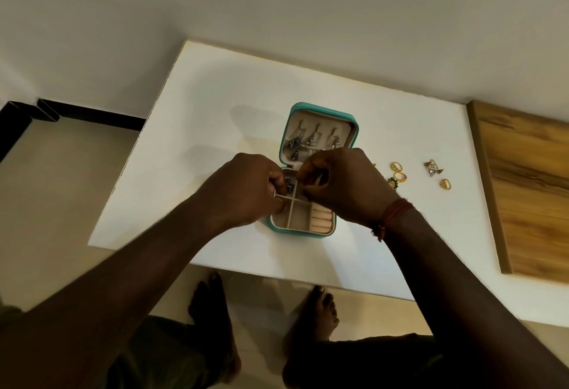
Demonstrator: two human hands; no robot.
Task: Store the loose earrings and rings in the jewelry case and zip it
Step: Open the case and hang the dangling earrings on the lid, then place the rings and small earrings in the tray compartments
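Note:
A teal jewelry case lies open on the white table, its lid tilted back with several silver dangling earrings hung inside. Its beige base has divided compartments and ring rolls. My left hand is over the base's left side, fingers pinched on a dark silver earring. My right hand hovers over the base's far right, fingers curled close to the same earring; what it holds is hidden. Gold rings and a silver earring pair lie loose to the right.
The white table ends at a front edge near my bare feet. A wooden board lies along the table's right side. Another gold ring sits near the board.

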